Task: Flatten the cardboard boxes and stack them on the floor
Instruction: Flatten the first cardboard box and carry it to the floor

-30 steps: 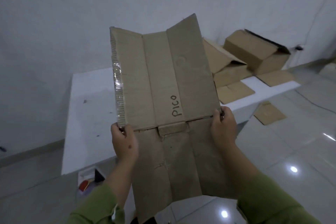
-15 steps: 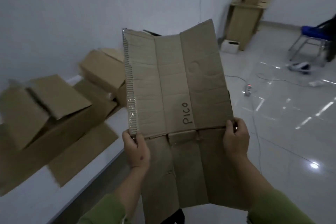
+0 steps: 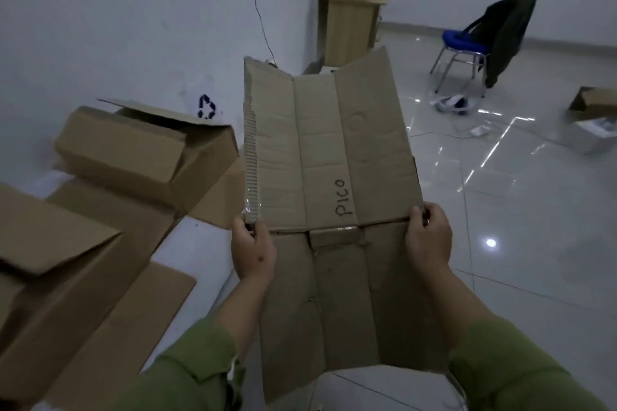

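Note:
I hold a flattened brown cardboard box [image 3: 330, 157] upright in front of me, with "PICO" handwritten on its middle panel. My left hand [image 3: 252, 250] grips its left edge at the fold line, just under a strip of clear tape. My right hand [image 3: 428, 237] grips the right edge at the same height. The box's lower panels hang down between my green sleeves. On the white table [image 3: 203, 250] at left stand two unflattened boxes, one [image 3: 140, 150] further back with an open flap and one [image 3: 50, 264] nearer me.
Flat cardboard pieces [image 3: 133, 320] lie under the boxes on the table. The glossy tiled floor [image 3: 521, 217] spreads to the right. Farther off are a blue chair [image 3: 467, 47] with a dark jacket, a wooden stand [image 3: 350, 20], cables, and small boxes [image 3: 594, 120] on the floor.
My view has swung to the right, from the table toward the open floor. The flattened box stays in both hands with the same grip. The table's boxes have shifted to the left of the view.

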Tool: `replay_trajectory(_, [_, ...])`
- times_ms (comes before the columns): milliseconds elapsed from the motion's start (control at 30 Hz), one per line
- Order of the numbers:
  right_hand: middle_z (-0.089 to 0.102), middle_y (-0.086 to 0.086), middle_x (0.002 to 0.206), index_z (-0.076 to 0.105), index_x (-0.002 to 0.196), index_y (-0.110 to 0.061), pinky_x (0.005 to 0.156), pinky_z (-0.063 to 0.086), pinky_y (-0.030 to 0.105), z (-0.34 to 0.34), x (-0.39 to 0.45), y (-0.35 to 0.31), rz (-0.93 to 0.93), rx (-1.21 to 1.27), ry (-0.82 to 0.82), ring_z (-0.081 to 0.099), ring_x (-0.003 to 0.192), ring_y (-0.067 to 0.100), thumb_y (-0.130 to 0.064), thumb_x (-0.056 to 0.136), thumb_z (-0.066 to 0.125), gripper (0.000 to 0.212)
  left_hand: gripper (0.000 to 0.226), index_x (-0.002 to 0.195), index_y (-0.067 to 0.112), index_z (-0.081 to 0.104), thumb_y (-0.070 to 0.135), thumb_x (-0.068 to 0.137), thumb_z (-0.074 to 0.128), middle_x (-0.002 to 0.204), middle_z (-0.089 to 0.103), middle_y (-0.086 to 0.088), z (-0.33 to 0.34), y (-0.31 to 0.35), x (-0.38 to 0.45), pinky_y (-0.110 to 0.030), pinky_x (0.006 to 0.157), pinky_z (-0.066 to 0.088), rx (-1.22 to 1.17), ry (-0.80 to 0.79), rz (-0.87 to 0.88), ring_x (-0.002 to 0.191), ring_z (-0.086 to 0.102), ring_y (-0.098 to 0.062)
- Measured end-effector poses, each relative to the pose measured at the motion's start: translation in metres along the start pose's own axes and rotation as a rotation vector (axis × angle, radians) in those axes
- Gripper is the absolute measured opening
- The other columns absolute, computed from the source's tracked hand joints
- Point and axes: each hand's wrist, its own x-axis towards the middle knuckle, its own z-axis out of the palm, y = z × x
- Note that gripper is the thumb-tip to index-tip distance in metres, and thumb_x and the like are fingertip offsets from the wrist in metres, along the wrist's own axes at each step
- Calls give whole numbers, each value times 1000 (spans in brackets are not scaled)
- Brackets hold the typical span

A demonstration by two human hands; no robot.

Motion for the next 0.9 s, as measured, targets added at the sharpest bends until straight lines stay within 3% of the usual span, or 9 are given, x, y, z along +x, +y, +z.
replay_trajectory(133, [59,7,103,56,107,-9,78,41,33,32,74,-3,15,9,4,53,90,22,-25,96,42,24,11,84,7,38,12,94,41,64,39,2,62,21,54,-30,59,29,2,-25,22,56,37,-13])
replay_trajectory(400, [59,8,96,56,96,-11,76,41,33,110,258,-5,-7,-5,-106,55,90,26,-23,95,42,18,11,84,8,40,13,93,41,66,43,0,207,37,171,-29,55,30,-4,36,-56,58,40,-16])
replay_trajectory(633, [61,15,107,59,106,-6,82,42,35,199,419,-32,-95,-104,-312,56,100,32,-21,96,43,24,12,85,3,44,13,93,44,65,44,2,309,56,264,-23,53,28,38,240,-209,57,41,-12])
replay_trajectory(767, [59,14,107,58,107,-3,77,34,28,271,477,-47,-148,-117,-453,54,100,29,-18,97,43,24,9,88,6,45,13,93,44,67,45,2,339,50,325,-28,55,31,48,343,-251,59,42,-16])
replay_trajectory(900, [58,12,107,57,106,-4,78,33,27,357,526,-57,-196,-147,-546,52,95,24,-20,97,42,24,5,88,8,45,11,92,45,67,44,3,364,35,397,-22,55,30,41,422,-295,62,42,-18])
